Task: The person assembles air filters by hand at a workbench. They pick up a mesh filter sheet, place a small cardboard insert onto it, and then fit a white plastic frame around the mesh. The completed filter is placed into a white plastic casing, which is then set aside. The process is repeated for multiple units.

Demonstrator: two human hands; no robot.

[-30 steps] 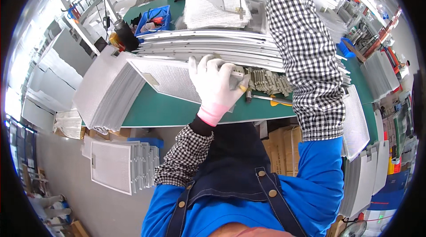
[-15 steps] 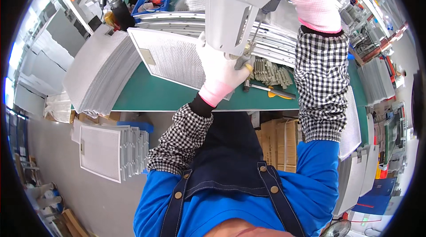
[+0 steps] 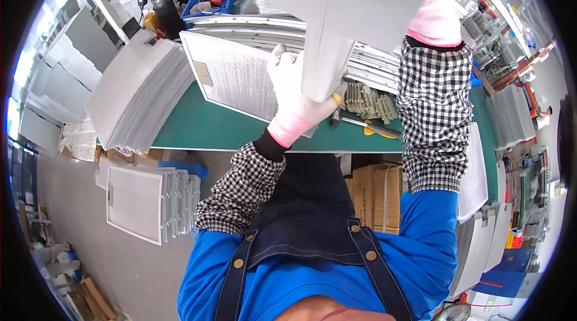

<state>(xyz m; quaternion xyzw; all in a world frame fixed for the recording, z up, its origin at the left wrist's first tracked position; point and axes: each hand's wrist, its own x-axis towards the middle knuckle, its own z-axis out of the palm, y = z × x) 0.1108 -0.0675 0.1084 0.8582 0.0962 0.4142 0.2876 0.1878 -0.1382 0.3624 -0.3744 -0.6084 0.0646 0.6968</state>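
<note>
Head view, nearest me: the green bench [image 3: 192, 129] leaves a bare strip along its front edge, running between the panel stack [image 3: 138, 93] at left and the hammer [image 3: 380, 130] at right. The mesh panel [image 3: 234, 75] slants leftward from my gloved left hand [image 3: 294, 90], which meets its right end, but a grey tool [image 3: 366, 21] covers too much for me to tell its grip. Beside that tool, my right hand [image 3: 437, 21] has hidden fingers, so I cannot tell their hold; farther off sits a blue bin [image 3: 225, 6].
</note>
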